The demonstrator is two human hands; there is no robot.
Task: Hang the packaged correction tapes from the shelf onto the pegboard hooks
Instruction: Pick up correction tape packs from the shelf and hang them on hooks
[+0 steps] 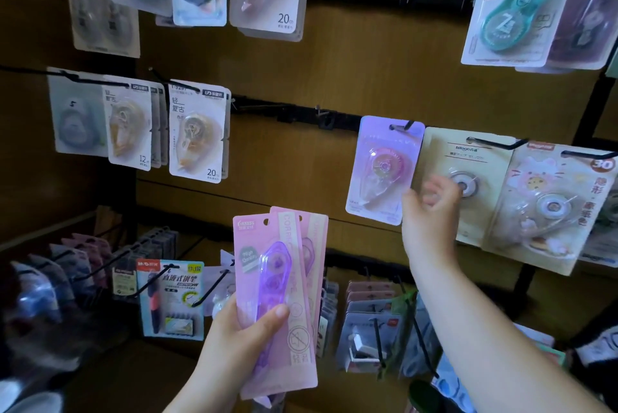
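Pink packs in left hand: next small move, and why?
Probably the right hand moves over to pinch the front pink pack. The purple pack already hangs on its hook, that hand looks empty, and the left hand grips it with another behind.

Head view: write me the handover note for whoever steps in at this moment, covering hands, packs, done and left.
Left hand grips a fan of at least two pink packs, low centre.
Right hand is up by the lower right edge of the purple pack; it is blurred, so its grip is unclear.
Done: the purple pack hangs on its hook.
Left: hang the pink packs; the middle rail seems to have bare hooks left of the purple pack.
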